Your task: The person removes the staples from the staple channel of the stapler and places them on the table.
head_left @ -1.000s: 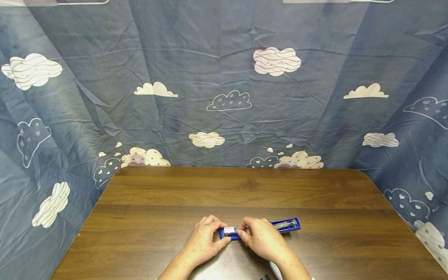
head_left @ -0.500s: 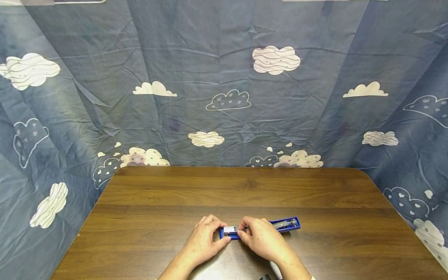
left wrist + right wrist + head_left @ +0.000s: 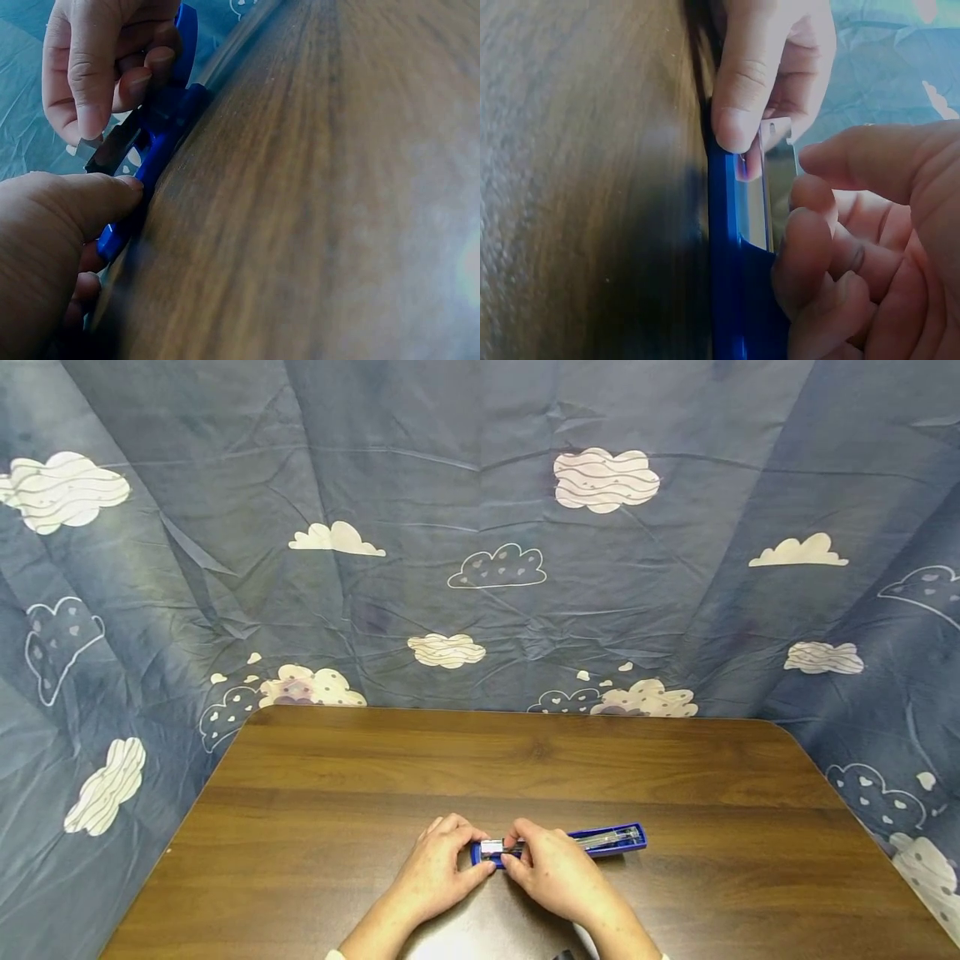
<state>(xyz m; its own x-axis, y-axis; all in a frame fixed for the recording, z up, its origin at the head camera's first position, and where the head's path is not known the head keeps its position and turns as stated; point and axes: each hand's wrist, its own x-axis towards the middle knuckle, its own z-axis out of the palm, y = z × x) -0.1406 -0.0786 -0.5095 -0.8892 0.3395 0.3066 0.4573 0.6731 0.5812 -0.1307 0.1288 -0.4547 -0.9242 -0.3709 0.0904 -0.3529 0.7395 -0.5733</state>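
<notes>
Worktop (image 3: 375, 760), six o'clock: left hand (image 3: 442, 868) grips stapler (image 3: 750, 307), right hand (image 3: 553, 870) pinches metal rail (image 3: 782, 180); I'd call it rail-adjusting, needing steadiness next.

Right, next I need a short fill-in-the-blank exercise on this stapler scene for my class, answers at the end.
1. The plastic of the stapler is coloured ____.
2. The person's ____ hand grips one end of the stapler.
3. The table is coloured ____.
4. The cloth behind it is printed mainly with ____.

Missing words: blue; left; brown; clouds.
</notes>
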